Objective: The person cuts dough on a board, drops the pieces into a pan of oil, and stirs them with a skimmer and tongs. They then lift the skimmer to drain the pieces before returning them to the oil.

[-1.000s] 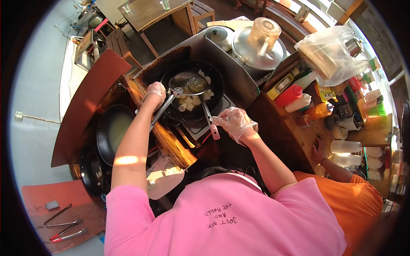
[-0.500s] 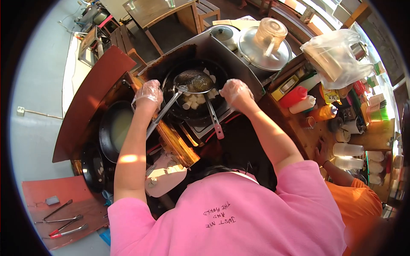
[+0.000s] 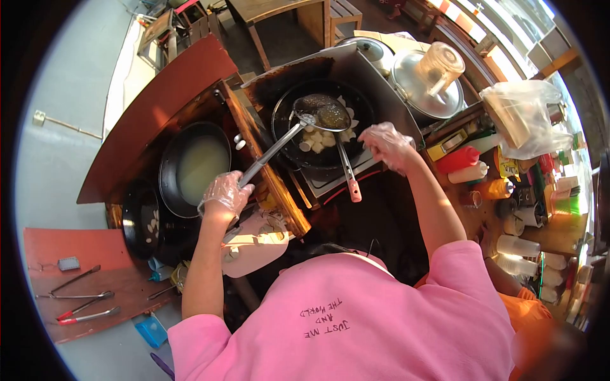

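My left hand (image 3: 227, 194), in a clear plastic glove, is closed at the long metal handle (image 3: 273, 152) of a strainer (image 3: 323, 113). The strainer rests over a black wok (image 3: 286, 149) and holds dark, glistening contents. Pale chunks (image 3: 318, 141) lie in the wok beneath and beside it. A second utensil's handle (image 3: 347, 166), with a pink end, sticks out over the near rim. My right hand (image 3: 387, 147), also gloved, hovers just right of the wok with its fingers loosely apart and nothing visible in them.
Left of the wooden divider (image 3: 270, 171) sits a pan of pale liquid (image 3: 171, 193). Tongs (image 3: 89, 314) lie on a red board (image 3: 47, 254). Lidded pots (image 3: 413, 86) stand behind right. Sauce bottles (image 3: 459, 159) line the right counter. A person in an orange shirt (image 3: 524, 311) is at right.
My left hand has moved away from the wok, down along the strainer's handle. My right hand's fingers have loosened beside the wok. The view has shifted, so the stove sits farther right.
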Demonstrator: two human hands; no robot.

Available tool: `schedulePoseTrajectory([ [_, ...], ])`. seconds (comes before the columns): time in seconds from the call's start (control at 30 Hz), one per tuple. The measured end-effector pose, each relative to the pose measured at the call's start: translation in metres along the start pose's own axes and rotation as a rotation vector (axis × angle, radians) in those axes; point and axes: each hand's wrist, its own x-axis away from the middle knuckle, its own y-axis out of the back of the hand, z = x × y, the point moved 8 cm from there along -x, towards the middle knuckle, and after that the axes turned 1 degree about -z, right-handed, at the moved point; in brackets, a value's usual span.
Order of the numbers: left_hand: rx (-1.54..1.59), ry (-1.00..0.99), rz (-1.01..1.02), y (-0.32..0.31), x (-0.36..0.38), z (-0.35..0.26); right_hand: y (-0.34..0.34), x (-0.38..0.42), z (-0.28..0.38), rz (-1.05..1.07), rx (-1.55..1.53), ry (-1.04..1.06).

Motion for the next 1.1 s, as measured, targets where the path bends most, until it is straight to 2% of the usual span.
schedulePoseTrajectory([
  [0.03, 0.044, -0.02, 0.06, -0.011, 0.001, 0.005, -0.001, 0.003, 0.02, 0.008, 0.004, 0.008],
  [0.07, 0.073, -0.099, 0.0, -0.021, 0.0, 0.01, -0.007, 0.01, 0.011, -0.037, -0.586, -0.4],
  [0.1, 0.081, -0.095, -0.003, -0.029, -0.002, 0.013, -0.03, 0.027, 0.01, -0.084, -1.171, -0.815],
  [0.17, 0.084, -0.129, -0.121, -0.028, -0.005, 0.006, -0.036, 0.028, 0.03, -0.08, -1.142, -0.812],
  [0.2, 0.082, -0.217, -0.234, -0.019, 0.0, -0.006, -0.041, 0.028, 0.039, -0.089, -1.161, -0.861],
  [0.23, 0.089, -0.215, -0.236, -0.017, 0.0, -0.011, -0.044, 0.029, 0.044, -0.097, -1.18, -0.908],
  [0.27, 0.051, -0.258, -0.297, -0.01, -0.001, -0.022, -0.058, 0.03, 0.041, -0.086, -1.266, -0.868],
  [0.33, -0.002, -0.35, -0.471, 0.006, -0.002, -0.038, -0.069, 0.026, 0.043, -0.1, -1.253, -0.871],
  [0.43, 0.044, -0.277, -0.451, 0.021, -0.012, -0.045, -0.078, 0.005, 0.053, -0.131, -1.239, -0.903],
  [0.5, 0.045, -0.267, -0.465, 0.031, -0.013, -0.049, -0.086, -0.003, 0.053, -0.15, -1.365, -1.152],
  [0.53, 0.029, -0.24, -0.462, 0.034, -0.015, -0.049, -0.093, -0.011, 0.044, -0.06, -1.278, -1.146],
  [0.6, 0.011, -0.216, -0.462, 0.037, -0.015, -0.048, -0.105, -0.036, 0.021, -0.17, -1.32, -1.103],
  [0.73, 0.029, -0.186, -0.479, 0.028, -0.008, -0.041, -0.118, -0.076, -0.03, -0.618, -1.788, -0.909],
  [0.83, 0.052, -0.163, -0.491, 0.023, -0.003, -0.035, -0.113, -0.084, -0.056, -0.808, -2.099, -0.69],
  [0.87, 0.066, -0.147, -0.497, 0.021, 0.0, -0.032, -0.109, -0.083, -0.061, -0.616, -1.767, -0.671],
  [0.9, 0.067, -0.145, -0.488, 0.018, 0.001, -0.029, -0.082, -0.073, -0.036, -0.549, -1.724, -0.458],
  [0.97, 0.091, -0.129, -0.495, 0.015, 0.002, -0.021, -0.079, -0.044, -0.059, -0.415, -1.695, -0.27],
  [1.03, 0.125, -0.113, -0.508, 0.016, 0.008, -0.013, -0.024, -0.004, 0.017, -0.446, -0.984, -0.646],
  [1.07, 0.152, -0.121, -0.534, 0.019, 0.012, -0.01, -0.021, 0.014, 0.026, -0.43, -0.823, -0.779],
  [1.1, 0.178, -0.131, -0.561, 0.022, 0.015, -0.009, -0.028, 0.032, 0.033, -0.426, -0.82, -0.781],
])
